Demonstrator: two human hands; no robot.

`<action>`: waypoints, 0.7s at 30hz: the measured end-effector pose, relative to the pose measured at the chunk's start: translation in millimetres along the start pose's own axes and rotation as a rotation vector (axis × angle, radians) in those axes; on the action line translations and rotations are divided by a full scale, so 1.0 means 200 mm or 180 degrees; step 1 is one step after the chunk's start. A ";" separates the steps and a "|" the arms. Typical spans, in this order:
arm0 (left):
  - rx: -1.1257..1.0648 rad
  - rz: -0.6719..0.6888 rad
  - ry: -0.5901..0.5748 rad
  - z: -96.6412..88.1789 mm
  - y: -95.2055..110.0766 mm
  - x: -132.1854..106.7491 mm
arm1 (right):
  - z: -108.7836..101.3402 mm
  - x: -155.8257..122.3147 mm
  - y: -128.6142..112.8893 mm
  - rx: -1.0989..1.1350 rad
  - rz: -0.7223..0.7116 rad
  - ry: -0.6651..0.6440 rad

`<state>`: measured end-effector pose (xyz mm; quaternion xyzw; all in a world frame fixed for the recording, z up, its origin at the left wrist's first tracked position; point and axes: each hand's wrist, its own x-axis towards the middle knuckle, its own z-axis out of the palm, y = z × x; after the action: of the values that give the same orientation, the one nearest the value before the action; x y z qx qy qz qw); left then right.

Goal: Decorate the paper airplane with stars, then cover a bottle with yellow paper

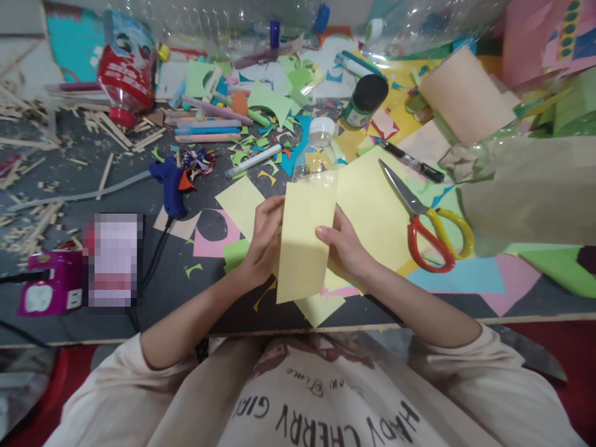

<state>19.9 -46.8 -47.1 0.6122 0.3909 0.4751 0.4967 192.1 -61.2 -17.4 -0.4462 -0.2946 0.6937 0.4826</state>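
Note:
Between my two hands is a pale yellow sheet of paper (305, 254), held upright near the table's front edge. My right hand (342, 242) grips its right edge, the thumb lying on the near face. At the left edge is my left hand (266, 239), fingers curled behind the paper and partly hidden by it. A clear plastic bottle (321, 133) with a white cap shows just beyond the sheet. Larger yellow paper (372, 211) lies to the right, with red-and-yellow-handled scissors (426, 223) resting partly over it.
A blue glue gun (168, 186) with its cord lies left, near a pixelated phone (115, 261) and a purple power adapter (51, 282). Markers (207, 130), paper scraps and a dark-capped jar (365, 100) crowd the back. A black pen (412, 160) lies above the scissors.

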 end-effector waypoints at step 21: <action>0.1860 0.2166 -0.0185 -0.03 0.12 0.05 | -0.03 0.01 -0.08 -0.0167 0.0288 -0.0006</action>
<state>17.1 -41.0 -22.1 0.8336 0.2710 0.4636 0.1293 204.5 -53.1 -6.8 -0.4709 -0.2928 0.7072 0.4386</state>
